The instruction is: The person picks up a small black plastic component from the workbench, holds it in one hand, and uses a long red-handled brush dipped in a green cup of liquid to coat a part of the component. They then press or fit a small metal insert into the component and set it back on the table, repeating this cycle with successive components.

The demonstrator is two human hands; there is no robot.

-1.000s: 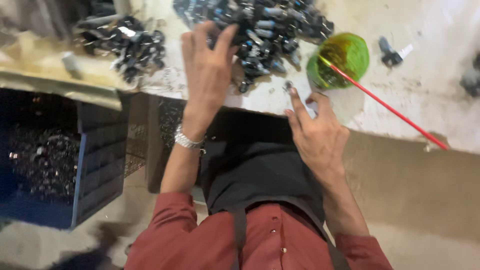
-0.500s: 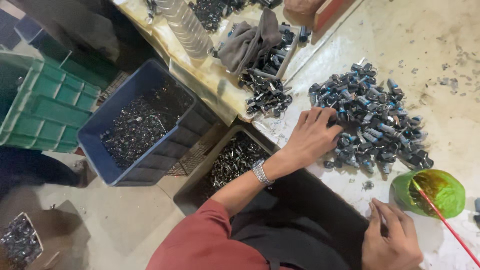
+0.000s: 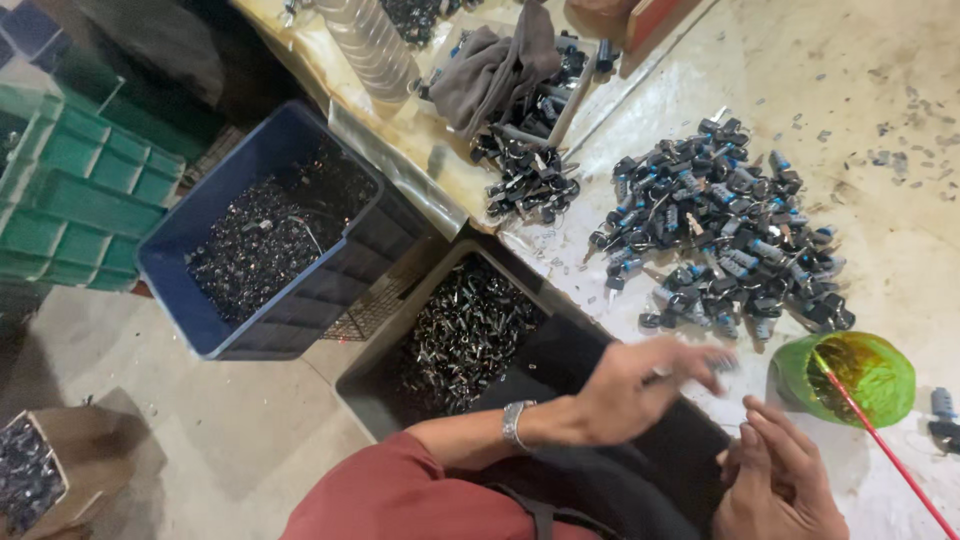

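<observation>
Warm, even light on the pale worktable (image 3: pixel 880 150); floor and blue bin (image 3: pixel 262 235) at left dimmer. Left hand (image 3: pixel 640 385) smeared by motion blur; right hand (image 3: pixel 775 480) fairly sharp. Soft shadows, no harsh glare. Slight wide-angle stretch at edges

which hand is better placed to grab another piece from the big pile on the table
Left, probably. The left hand is stretched out just below the pile of small dark parts; the right hand sits farther back near the body.
</observation>
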